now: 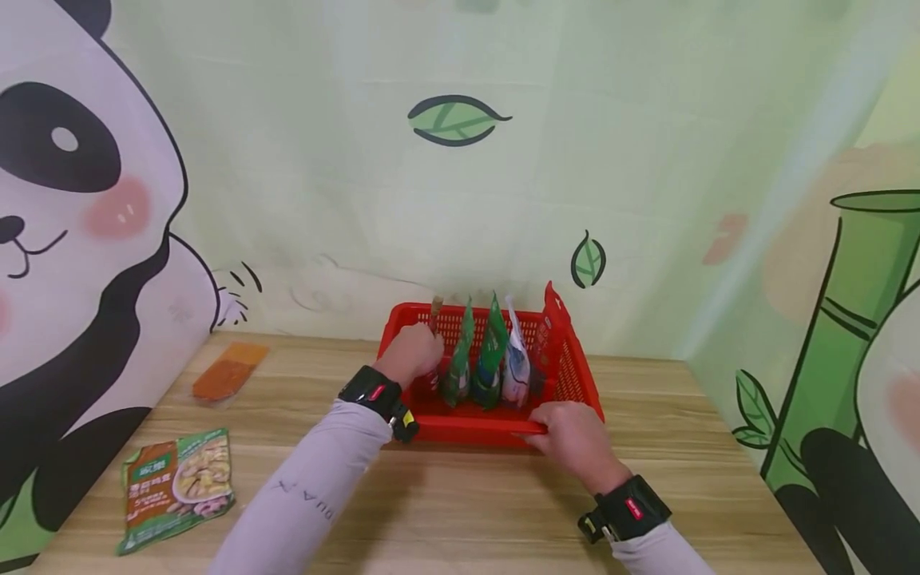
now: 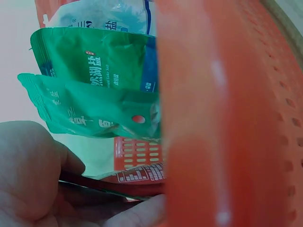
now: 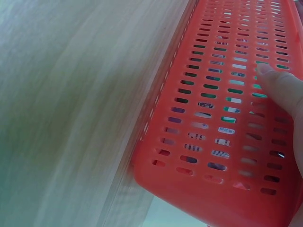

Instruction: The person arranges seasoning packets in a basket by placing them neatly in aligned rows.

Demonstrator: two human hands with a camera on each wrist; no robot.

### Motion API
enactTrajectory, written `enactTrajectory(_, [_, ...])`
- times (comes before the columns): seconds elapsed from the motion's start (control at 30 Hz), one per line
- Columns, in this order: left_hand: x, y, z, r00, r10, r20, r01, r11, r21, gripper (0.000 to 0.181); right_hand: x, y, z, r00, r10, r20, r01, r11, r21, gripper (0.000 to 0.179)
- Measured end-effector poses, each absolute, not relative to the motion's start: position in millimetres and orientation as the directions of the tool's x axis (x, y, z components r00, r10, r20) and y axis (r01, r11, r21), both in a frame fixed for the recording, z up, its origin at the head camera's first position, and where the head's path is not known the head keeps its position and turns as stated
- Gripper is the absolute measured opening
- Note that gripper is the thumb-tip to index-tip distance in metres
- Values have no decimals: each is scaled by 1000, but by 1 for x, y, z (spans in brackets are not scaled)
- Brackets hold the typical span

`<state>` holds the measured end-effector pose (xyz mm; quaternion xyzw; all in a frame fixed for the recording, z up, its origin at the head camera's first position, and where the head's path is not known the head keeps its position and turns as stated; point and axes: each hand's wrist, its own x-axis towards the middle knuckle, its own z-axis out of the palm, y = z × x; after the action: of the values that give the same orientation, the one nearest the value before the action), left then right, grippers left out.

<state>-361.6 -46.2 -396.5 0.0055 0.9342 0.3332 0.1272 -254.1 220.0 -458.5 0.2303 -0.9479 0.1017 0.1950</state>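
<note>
A red perforated plastic basket (image 1: 460, 432) sits on the wooden table. My left hand (image 1: 414, 351) reaches into its left end, pinching a dark red packet (image 2: 142, 178) between thumb and fingers; the basket wall hides part of it. My right hand (image 1: 575, 438) grips the front rim near the right corner, its thumb (image 3: 279, 87) against the perforated outer wall. Upright in a row inside stand a green packet (image 1: 460, 359), a second green packet (image 1: 493, 343) with a blue part, a white salt packet (image 1: 515, 363) and a red packet (image 1: 550, 331) at the right end.
On the table's left side lie a green and brown food packet (image 1: 178, 489) and, farther back, a flat orange-brown sachet (image 1: 230, 372). A printed cloth (image 1: 323, 200) with pandas and leaves hangs behind the table's back edge.
</note>
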Motion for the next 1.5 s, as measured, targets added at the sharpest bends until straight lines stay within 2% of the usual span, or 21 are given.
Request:
enactTrajectory(0.17, [-357, -55, -405, -972, 130, -196, -28, 765, 643, 32, -254, 220, -459, -822, -398, 408, -477, 872, -111, 20])
enactTrajectory(0.37, [-342, -76, -403, -969, 206, -139, 69, 760, 646, 19, -253, 216, -459, -818, -406, 409, -481, 871, -98, 20])
enactTrajectory(0.53, [-326, -113, -394, -969, 244, -23, 150, 666, 731, 35, -253, 211, -460, -812, -422, 405, -493, 866, -86, 19])
enactTrajectory(0.67, [-315, -151, -397, -980, 142, 142, 199, 598, 776, 33, -254, 208, -461, -817, -416, 400, -488, 868, -94, 20])
enactTrajectory(0.8, [-318, -192, -409, -949, -12, 316, 221, 689, 691, 27, -255, 207, -460, -817, -410, 406, -484, 870, -95, 21])
enactTrajectory(0.9, [-328, -222, -420, -918, -92, 386, 191, 749, 635, 28, -254, 209, -459, -823, -399, 405, -472, 876, -98, 22])
enactTrajectory(1.03, [-341, -264, -432, -931, -152, 333, 81, 802, 591, 34, -253, 212, -457, -831, -387, 399, -461, 881, -105, 23])
enactTrajectory(1.27, [-357, -319, -474, -917, -134, 377, 52, 895, 443, 31, -252, 219, -459, -827, -386, 409, -458, 884, -91, 22])
enactTrajectory(1.5, [-358, -344, -496, -960, -238, 146, -164, 904, 394, 51, -251, 218, -457, -835, -378, 400, -451, 886, -105, 21])
